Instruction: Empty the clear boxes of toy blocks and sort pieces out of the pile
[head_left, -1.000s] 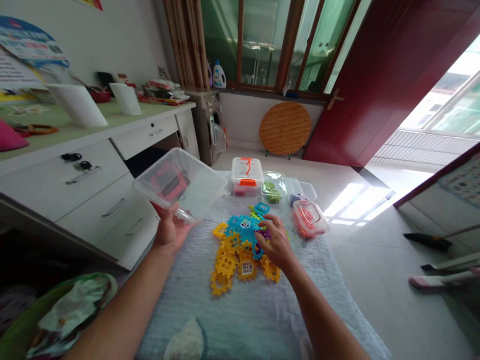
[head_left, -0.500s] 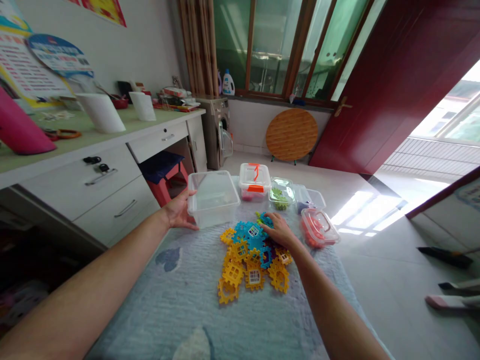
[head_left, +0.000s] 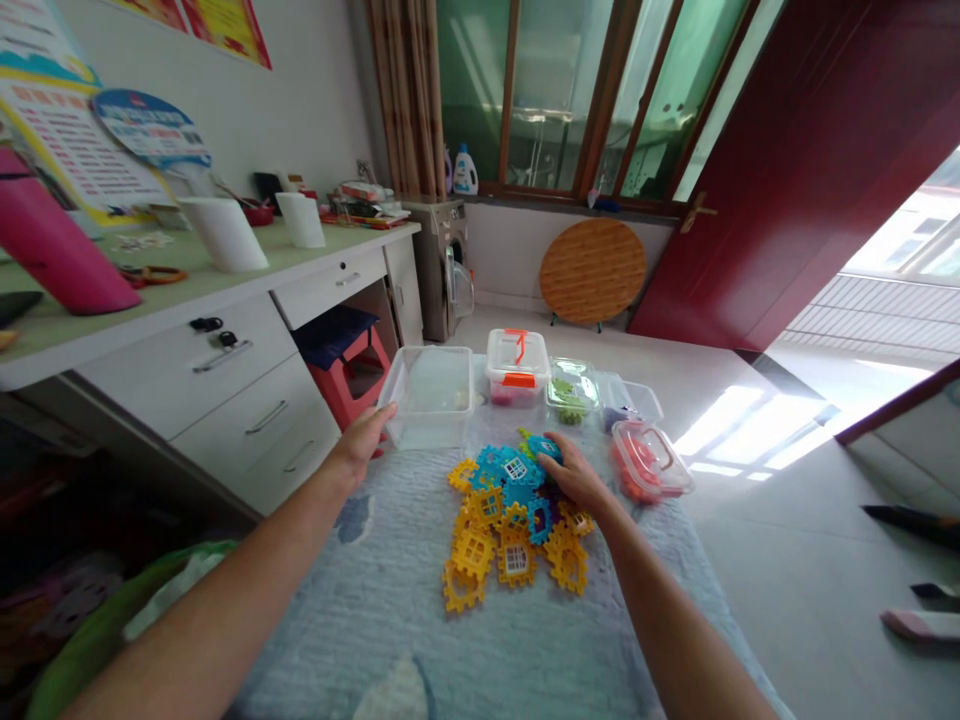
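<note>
My left hand (head_left: 363, 446) is at the near left corner of an open clear plastic box (head_left: 429, 432), its thumb against the wall and its other fingers mostly hidden. Nothing shows inside the box. On the far right of a pile of toothed plastic building blocks, my right hand (head_left: 573, 474) closes its fingers on a blue building block (head_left: 546, 446). More blue blocks (head_left: 517, 492) lie at the top of the pile, and yellow blocks (head_left: 474, 548), some with white window inserts, spread toward me. A bit of green shows beside my right fingertips.
Behind the pile stand a lidded box with orange clips (head_left: 517, 368), a clear box of green pieces (head_left: 571, 392), a clear box with dark pieces (head_left: 628, 404) and a lidded box of red pieces (head_left: 649, 462). A blue cloth (head_left: 360, 610) covers the table. A desk (head_left: 225, 350) is at left.
The clear box has turned slightly and sits squarer to me. My left hand has shifted a little, its fingers less spread. My right hand stays at the blue blocks; the view has shifted slightly.
</note>
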